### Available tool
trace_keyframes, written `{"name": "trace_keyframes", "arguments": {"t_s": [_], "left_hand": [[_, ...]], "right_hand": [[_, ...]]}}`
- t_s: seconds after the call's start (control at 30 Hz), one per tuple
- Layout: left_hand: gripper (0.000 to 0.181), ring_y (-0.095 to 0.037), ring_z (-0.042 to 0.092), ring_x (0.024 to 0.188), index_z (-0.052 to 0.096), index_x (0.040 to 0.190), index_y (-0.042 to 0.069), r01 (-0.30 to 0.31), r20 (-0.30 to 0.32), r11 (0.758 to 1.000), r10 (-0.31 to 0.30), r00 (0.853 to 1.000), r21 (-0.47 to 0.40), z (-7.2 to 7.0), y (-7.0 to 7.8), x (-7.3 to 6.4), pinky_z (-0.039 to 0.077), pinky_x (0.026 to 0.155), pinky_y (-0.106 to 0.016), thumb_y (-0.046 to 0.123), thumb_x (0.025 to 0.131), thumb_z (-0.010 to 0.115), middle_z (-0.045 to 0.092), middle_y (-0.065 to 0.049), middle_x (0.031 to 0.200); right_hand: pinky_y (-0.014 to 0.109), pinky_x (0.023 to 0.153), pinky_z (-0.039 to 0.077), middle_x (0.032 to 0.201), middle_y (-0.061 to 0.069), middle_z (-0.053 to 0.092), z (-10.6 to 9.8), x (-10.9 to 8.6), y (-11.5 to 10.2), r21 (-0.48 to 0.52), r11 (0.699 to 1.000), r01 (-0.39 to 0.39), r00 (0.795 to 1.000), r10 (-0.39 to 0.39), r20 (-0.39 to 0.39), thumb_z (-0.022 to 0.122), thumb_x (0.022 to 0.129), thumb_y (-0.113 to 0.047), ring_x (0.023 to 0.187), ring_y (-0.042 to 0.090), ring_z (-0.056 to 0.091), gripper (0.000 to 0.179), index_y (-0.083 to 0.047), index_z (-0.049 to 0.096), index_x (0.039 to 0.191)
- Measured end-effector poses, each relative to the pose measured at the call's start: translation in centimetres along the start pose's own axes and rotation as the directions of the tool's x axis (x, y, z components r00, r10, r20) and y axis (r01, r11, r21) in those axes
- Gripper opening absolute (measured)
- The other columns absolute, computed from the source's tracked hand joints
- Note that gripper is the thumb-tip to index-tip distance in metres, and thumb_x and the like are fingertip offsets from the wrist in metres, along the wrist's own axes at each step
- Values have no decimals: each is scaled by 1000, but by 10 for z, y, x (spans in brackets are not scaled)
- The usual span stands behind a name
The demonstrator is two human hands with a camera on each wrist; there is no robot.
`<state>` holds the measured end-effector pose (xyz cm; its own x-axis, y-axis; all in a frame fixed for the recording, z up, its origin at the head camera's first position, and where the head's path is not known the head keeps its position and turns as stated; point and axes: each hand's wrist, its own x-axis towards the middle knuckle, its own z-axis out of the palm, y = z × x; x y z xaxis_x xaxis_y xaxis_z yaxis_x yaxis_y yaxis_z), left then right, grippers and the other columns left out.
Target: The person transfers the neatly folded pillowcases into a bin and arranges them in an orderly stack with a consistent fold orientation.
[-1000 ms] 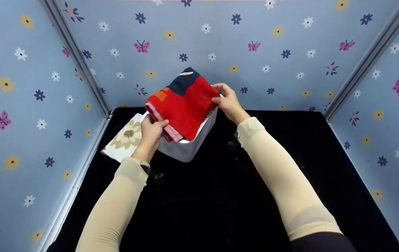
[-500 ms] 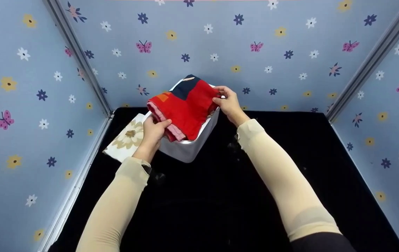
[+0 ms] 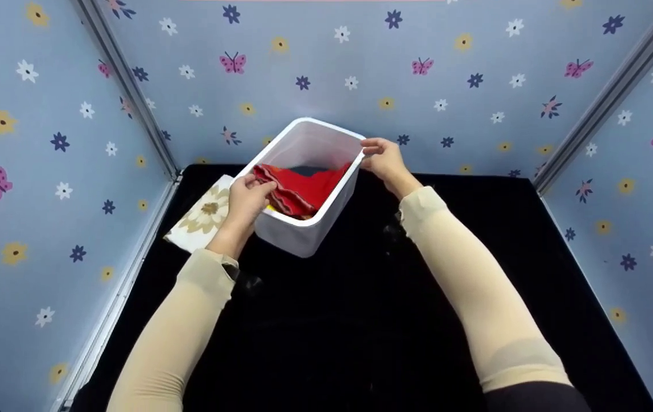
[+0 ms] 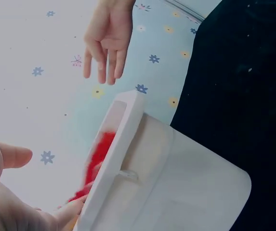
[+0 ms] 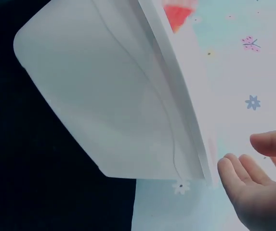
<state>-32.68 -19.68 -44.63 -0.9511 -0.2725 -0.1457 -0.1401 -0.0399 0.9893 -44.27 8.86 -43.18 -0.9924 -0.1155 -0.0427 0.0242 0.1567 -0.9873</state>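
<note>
A white plastic bin (image 3: 286, 233) with a thick rim stands near the back wall. Inside it lies a folded red cloth (image 3: 308, 189) with a dark blue patch; some yellow shows beneath. My left hand (image 3: 246, 200) is at the bin's left rim, fingertips over the edge by the cloth. In the left wrist view its thumb stands well apart from the fingers. Beside the right rim, my right hand (image 3: 384, 161) has loosely bent fingers and a free thumb, with nothing between them in the right wrist view. Whether the left fingertips touch the cloth is hard to see.
Left of the bin lies a folded white cloth (image 3: 203, 217) with a beige flower, partly behind my left hand. Black fabric (image 3: 326, 332) covers the tabletop. Patterned blue panels (image 3: 349, 63) enclose the back and both sides.
The red cloth has gone down from above the rim into the bin, and both hands have let go of it. My right hand has shifted slightly right.
</note>
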Motion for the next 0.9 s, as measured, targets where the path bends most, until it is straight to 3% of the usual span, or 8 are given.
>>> {"name": "trace_keyframes", "arguments": {"t_s": [0.17,0.27,0.37,0.53,0.67,0.77,0.9], "left_hand": [[66,-27,54,127,39,159,-10,-20,18,1000,20,1000,4,-3,6,-1,53,117,-47,8,102,67,45,-29,157],[62,-23,55,121,43,157,-9,-25,13,1000,25,1000,10,-7,3,-2,54,115,-45,9,102,67,46,-28,155],[59,-18,56,113,47,155,-8,-37,6,999,37,999,22,-11,0,-1,57,106,-38,9,102,68,49,-26,152],[54,-14,55,109,50,151,-9,-49,2,997,49,999,56,-17,-2,0,59,89,-27,8,102,67,54,-22,143],[52,-14,56,112,51,150,-9,-46,7,996,45,999,80,-23,-1,0,60,87,-25,7,103,68,56,-19,140],[51,-13,56,109,52,148,-10,-60,12,994,59,998,87,-26,-2,-2,60,83,-22,7,103,67,56,-20,138],[49,-12,55,106,52,144,-13,-83,23,993,81,996,86,-30,-6,-5,60,78,-17,7,102,67,57,-20,133]], "right_hand": [[33,93,60,146,29,62,-8,-4,-3,-10,999,-40,999,40,9,56,96,14,99,19,68,48,5,62,143],[31,90,60,147,30,61,-8,-11,0,-5,999,-49,998,50,33,56,97,13,96,16,67,49,7,60,145],[30,89,60,148,32,60,-6,-19,5,-2,999,-47,998,47,44,58,97,12,97,15,66,50,8,58,146],[37,98,61,147,32,61,-3,-31,9,11,999,-39,998,39,59,61,97,11,106,18,67,50,9,58,147],[50,111,57,145,31,62,-1,-39,12,16,1000,-23,997,22,77,63,97,9,120,31,68,49,9,59,146],[53,113,56,147,31,61,0,-45,15,7,1000,-9,996,9,89,64,97,8,129,39,65,48,8,60,146],[50,107,60,145,27,64,2,-53,19,-25,1000,12,995,-10,98,68,97,5,121,31,68,46,5,64,144]]}}
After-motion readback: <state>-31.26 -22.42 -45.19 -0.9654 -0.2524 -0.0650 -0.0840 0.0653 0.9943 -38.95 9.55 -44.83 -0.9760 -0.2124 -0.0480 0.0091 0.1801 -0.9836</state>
